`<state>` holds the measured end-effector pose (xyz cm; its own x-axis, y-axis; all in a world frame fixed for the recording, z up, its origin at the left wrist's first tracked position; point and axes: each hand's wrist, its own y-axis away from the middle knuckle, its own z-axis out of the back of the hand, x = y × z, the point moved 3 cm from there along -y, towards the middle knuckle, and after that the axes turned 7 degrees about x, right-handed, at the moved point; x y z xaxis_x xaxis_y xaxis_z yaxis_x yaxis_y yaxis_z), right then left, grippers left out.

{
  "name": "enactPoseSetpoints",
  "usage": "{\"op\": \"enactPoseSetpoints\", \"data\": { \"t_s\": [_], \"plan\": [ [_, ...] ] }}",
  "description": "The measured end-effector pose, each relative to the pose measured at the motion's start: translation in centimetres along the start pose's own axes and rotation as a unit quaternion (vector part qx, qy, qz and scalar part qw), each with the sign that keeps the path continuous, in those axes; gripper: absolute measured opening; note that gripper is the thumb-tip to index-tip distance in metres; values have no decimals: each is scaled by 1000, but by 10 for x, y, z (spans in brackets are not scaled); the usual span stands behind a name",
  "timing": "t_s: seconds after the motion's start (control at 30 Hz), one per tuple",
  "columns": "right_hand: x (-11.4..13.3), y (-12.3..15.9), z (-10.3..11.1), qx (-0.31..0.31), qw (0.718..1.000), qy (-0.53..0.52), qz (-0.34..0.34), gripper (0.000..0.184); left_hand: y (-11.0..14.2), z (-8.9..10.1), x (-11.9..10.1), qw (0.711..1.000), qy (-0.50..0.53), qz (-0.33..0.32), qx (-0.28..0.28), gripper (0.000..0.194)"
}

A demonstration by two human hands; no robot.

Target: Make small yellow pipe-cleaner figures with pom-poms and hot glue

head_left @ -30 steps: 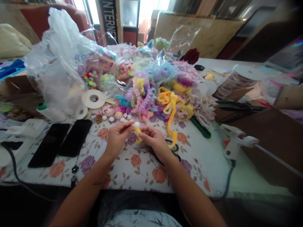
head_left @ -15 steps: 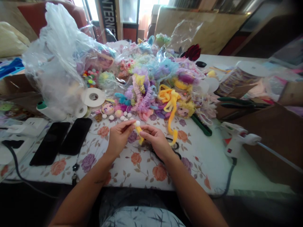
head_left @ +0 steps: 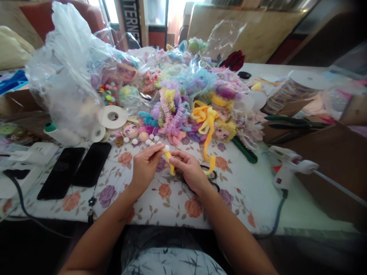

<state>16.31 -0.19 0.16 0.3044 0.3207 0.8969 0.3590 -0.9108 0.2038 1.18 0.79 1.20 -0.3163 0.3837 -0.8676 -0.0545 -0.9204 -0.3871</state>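
Note:
Between my hands, over the flowered cloth, is a short piece of yellow fuzzy cord [head_left: 171, 168] with a white pompom [head_left: 166, 148] at its top. My left hand [head_left: 147, 162] pinches the white pompom from the left, thumb against forefinger. The fingers of my right hand [head_left: 186, 168] are closed on the yellow cord just below it. Black-handled scissors [head_left: 212, 178] lie partly hidden under my right hand. Behind it, a longer bundle of yellow cord [head_left: 207, 118] trails down over the cloth. Several white pompoms [head_left: 149, 140] rest beside a small doll head [head_left: 130, 130].
Two black phones [head_left: 61, 173] lie at left near a white power strip [head_left: 17, 177]. A white tape roll [head_left: 113, 117] and a large plastic bag [head_left: 65, 72] stand behind them. Colourful trims are heaped at the back. At right are a glue gun [head_left: 289, 168] and a green-handled tool [head_left: 245, 150].
Both hands keep their pinch on the yellow piece and white pompom, with only slight finger movement. The camera view has shifted very slightly.

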Motion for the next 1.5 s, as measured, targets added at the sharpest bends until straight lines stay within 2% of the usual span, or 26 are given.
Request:
{"op": "enactPoseSetpoints", "data": {
  "t_s": [0.43,0.97,1.5],
  "plan": [
    [0,1,0,5,1000,0,5,27,4,-2,-3,995,-71,-76,-2,21],
    [1,2,0,-2,1000,-1,3,25,6,-3,-7,987,-112,-118,-3,22],
    [3,3,-3,8,998,-65,-2,22,8,-5,-9,973,-146,-181,-5,24]
  ]
}}
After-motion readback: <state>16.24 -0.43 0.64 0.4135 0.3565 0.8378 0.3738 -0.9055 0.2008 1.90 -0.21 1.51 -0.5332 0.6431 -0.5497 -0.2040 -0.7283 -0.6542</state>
